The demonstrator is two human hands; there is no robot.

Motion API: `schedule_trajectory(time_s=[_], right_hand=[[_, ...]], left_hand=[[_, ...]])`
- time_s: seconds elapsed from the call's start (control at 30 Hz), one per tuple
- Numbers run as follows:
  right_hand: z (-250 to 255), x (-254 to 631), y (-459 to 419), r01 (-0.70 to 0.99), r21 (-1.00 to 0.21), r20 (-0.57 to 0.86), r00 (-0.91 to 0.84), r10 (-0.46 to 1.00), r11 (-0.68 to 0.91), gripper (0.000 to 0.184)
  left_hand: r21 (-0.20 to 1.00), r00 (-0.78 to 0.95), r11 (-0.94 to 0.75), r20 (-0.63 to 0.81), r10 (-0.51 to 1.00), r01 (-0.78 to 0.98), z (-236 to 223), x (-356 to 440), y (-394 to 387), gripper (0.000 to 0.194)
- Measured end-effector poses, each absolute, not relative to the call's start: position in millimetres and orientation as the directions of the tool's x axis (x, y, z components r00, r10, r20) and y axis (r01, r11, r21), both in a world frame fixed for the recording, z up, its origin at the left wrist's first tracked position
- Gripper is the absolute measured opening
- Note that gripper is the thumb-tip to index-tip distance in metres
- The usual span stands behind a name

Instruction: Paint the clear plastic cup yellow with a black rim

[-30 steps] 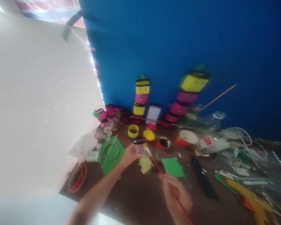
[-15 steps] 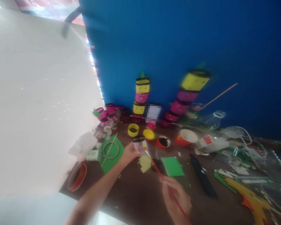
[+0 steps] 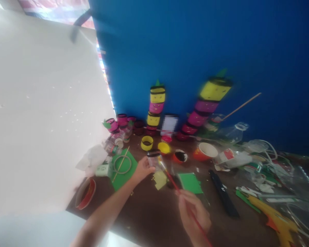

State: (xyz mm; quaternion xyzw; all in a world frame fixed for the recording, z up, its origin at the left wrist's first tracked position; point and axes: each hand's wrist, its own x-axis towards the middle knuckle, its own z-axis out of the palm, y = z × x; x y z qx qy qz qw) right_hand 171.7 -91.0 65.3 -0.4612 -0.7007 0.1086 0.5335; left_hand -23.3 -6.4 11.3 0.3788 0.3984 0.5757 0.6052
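My left hand [image 3: 142,169] is closed round a small clear jar with a black rim [image 3: 153,159], held just above the brown table [image 3: 154,212]. My right hand [image 3: 194,212] pinches a thin red paintbrush [image 3: 171,178] whose tip points at the jar's side. A pale yellow paper scrap [image 3: 159,179] and a green foam square [image 3: 190,182] lie between the hands. Behind stand two stacks of yellow and pink painted rings [image 3: 156,108], the right stack [image 3: 204,106] leaning.
A blue wall [image 3: 208,44] backs the table and a white board [image 3: 41,113] closes the left. Paint lids [image 3: 163,148], an orange cup [image 3: 204,151], a red bowl [image 3: 85,194], a black strip [image 3: 224,198], a yellow glue gun [image 3: 278,219] and plastic litter crowd the surface.
The brush and right hand shifted slightly back and forth beside the jar; the left hand kept hold of the jar almost in place.
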Motion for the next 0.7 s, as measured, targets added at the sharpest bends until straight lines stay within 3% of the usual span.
schedule_trajectory(time_s=[0.33,0.7], right_hand=[[62.3,169.3,-90.1,0.489,-0.690,0.620,0.021,0.784,0.533,0.005],[65.2,171.9,-89.3,0.600,-0.639,0.601,-0.003,0.800,0.482,0.007]], left_hand=[[0.922,0.014,0.026,-0.023,1.000,-0.385,12.2,-23.2,-6.4,0.062],[0.922,0.015,0.028,-0.024,1.000,-0.387,9.1,-24.0,-4.9,0.059]])
